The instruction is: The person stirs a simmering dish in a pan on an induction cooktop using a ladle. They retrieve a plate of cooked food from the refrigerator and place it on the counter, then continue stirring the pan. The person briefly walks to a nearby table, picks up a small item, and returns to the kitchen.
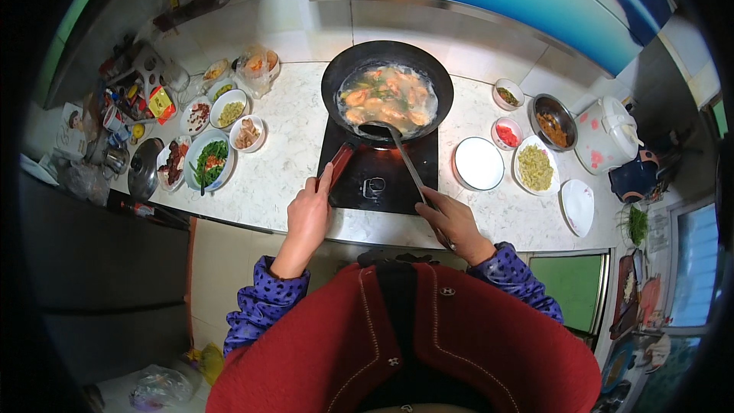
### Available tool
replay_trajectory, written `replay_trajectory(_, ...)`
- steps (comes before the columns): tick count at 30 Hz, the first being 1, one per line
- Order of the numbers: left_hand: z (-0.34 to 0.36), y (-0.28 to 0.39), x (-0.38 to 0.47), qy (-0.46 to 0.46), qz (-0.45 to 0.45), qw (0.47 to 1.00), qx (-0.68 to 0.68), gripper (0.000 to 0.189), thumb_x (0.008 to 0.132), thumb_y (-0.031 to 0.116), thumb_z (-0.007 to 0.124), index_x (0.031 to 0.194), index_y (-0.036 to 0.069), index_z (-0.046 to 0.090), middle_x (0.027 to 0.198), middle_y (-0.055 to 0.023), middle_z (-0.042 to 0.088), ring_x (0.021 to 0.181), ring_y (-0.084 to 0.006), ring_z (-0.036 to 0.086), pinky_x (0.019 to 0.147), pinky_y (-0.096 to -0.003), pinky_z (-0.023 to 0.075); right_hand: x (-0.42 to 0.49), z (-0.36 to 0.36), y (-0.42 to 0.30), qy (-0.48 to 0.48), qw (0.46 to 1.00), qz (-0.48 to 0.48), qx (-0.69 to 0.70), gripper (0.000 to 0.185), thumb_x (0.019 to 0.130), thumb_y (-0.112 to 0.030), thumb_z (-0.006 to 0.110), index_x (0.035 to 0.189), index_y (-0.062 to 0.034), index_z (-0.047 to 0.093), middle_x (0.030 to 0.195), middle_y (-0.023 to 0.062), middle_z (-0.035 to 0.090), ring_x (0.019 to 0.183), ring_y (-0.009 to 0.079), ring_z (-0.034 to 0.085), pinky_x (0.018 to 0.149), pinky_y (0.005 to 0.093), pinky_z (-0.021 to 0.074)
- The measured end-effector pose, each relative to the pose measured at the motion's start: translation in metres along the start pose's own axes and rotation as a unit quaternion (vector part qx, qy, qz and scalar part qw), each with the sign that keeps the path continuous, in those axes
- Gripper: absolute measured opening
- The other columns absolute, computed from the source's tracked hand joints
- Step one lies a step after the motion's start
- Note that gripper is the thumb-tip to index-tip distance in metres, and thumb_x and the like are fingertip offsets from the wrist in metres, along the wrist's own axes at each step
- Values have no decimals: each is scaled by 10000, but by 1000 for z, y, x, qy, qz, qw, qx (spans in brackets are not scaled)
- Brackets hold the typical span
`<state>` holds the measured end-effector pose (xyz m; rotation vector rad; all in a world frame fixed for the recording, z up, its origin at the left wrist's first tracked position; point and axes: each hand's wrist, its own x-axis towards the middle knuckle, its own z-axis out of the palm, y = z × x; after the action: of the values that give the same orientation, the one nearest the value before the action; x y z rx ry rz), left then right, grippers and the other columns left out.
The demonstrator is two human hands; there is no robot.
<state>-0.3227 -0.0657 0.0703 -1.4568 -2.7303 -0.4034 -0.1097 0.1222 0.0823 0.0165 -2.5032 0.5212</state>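
My left hand (310, 205) grips the red-brown handle (343, 163) of a black wok (444, 89). The wok stands on a black induction cooker (374, 186) and holds pieces of reddish-orange food, perhaps shrimp or chicken, in a cloudy, bubbling broth (385, 100) with green bits. In my right hand (454, 221) is the long metal handle of a ladle or wok spatula (408, 162). Its dark head (375, 128) rests at the wok's near inner side, partly in the broth. Both sleeves are purple with dark spots.
Left on the counter are a bowl of greens (210, 158), a pot lid (145, 169) and several small dishes. To the right stand a white bowl (479, 164), a plate of chopped pale-green vegetable (535, 167), a steel bowl (553, 121) and a rice cooker (606, 135). A blue cabinet (459, 6) overhangs the back.
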Motion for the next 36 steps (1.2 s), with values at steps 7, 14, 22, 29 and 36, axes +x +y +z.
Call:
replay_trajectory(7, -6, 0, 10, -75, -19, 996, 38, 788, 730, -29, 532, 1445, 143, 249, 858, -202, 568, 662, -344, 620, 592, -400, 517, -12, 4, -5, 31, 999, 9, -9, 270, 727, -28, 613, 993, -73, 633, 1096, 203, 594, 814, 311, 642, 649, 353, 534)
replay_trajectory(14, -12, 1, 14, -115, -34, 992, 46, 799, 745, -29, 525, 1455, 171, 218, 852, -205, 593, 705, -349, 629, 621, -415, 516, -19, 14, -8, -6, 999, 34, 10, 261, 728, -73, 654, 986, -113, 637, 1103, 186, 595, 744, 280, 640, 600, 344, 523)
replay_trajectory(22, -14, 1, 13, -121, -40, 991, 30, 790, 751, -40, 500, 1453, 191, 223, 851, -210, 600, 732, -362, 625, 655, -424, 507, -21, 19, -7, -3, 999, 39, 6, 254, 731, -76, 659, 979, -119, 630, 1134, 172, 590, 665, 262, 634, 566, 339, 518)
replay_trajectory(29, -11, 0, 13, -115, -38, 992, 28, 769, 766, -36, 482, 1452, 195, 223, 838, -211, 597, 724, -368, 623, 651, -433, 505, -22, 21, -10, -8, 999, 44, -8, 255, 733, -88, 657, 984, -125, 629, 1134, 161, 597, 611, 254, 623, 537, 332, 512)
replay_trajectory(36, -10, 0, 12, -110, -34, 993, 39, 765, 770, -27, 486, 1451, 201, 225, 825, -210, 594, 714, -370, 623, 644, -439, 506, -23, 21, -10, -15, 998, 53, -18, 222, 745, -111, 683, 960, -123, 629, 1119, 142, 614, 593, 253, 630, 521, 331, 512)
